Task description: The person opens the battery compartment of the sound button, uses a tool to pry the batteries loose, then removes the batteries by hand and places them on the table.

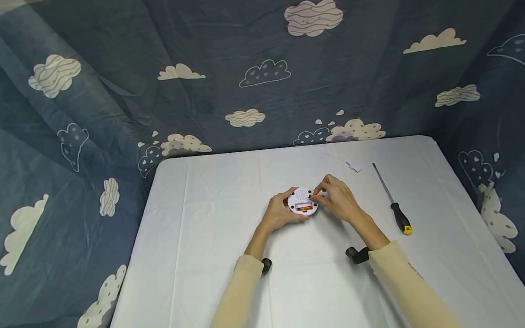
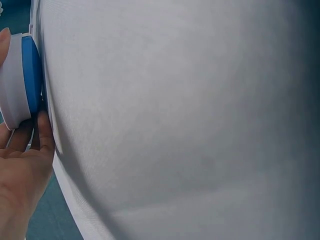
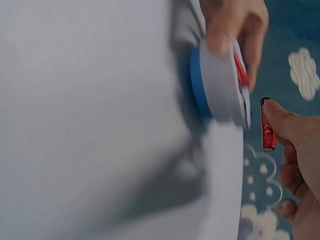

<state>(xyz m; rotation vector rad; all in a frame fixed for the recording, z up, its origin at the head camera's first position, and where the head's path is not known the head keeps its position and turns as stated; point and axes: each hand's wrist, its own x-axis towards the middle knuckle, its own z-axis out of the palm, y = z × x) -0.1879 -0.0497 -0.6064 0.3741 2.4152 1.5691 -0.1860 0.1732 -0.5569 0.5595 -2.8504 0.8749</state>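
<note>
A round white device with a blue underside (image 1: pixel 299 194) lies face down over the table, with speaker holes and an uncovered battery compartment on top. A red battery (image 1: pixel 304 208) shows inside that compartment. My left hand (image 1: pixel 278 215) grips the device by its rim, thumb on one side and fingers on the other; the left wrist view shows its blue face (image 2: pixel 31 75) close to the cloth. Between thumb and fingertips, my right hand (image 3: pixel 300 150) pinches another red battery (image 3: pixel 268 127), just beside the device's open side.
A screwdriver (image 1: pixel 400 218) with a black and yellow handle lies to the right on the white table (image 1: pixel 214 240). Farther back is a small white piece (image 1: pixel 354 167). A dark cloud-patterned curtain (image 1: pixel 215 42) hangs behind and beside the table.
</note>
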